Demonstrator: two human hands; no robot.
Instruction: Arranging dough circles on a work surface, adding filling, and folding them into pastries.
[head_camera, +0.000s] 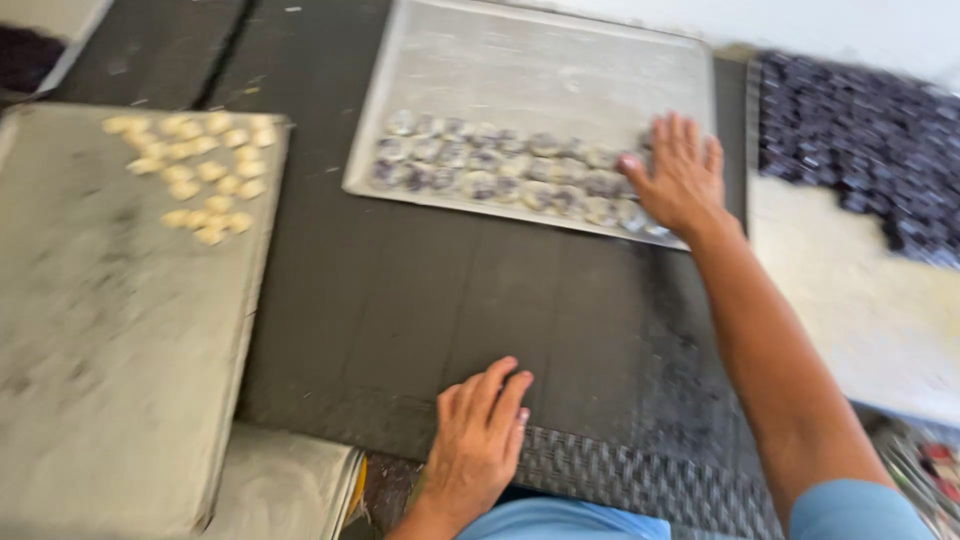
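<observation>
My right hand (683, 178) reaches out flat over the right end of a metal baking tray (530, 60), its fingers spread on a row of small round floured pieces with dark filling (500, 172). It grips nothing that I can see. My left hand (478, 440) rests palm down on the dark woven table surface (420, 300) near the front edge, fingers together and holding nothing. Motion blur softens the picture.
A second metal tray (100, 350) lies at the left with several pale dough pieces (195, 170) at its far end. At the right a floured tray (860, 300) carries many small dark purple pieces (860, 140). Another tray (285, 490) pokes out bottom left.
</observation>
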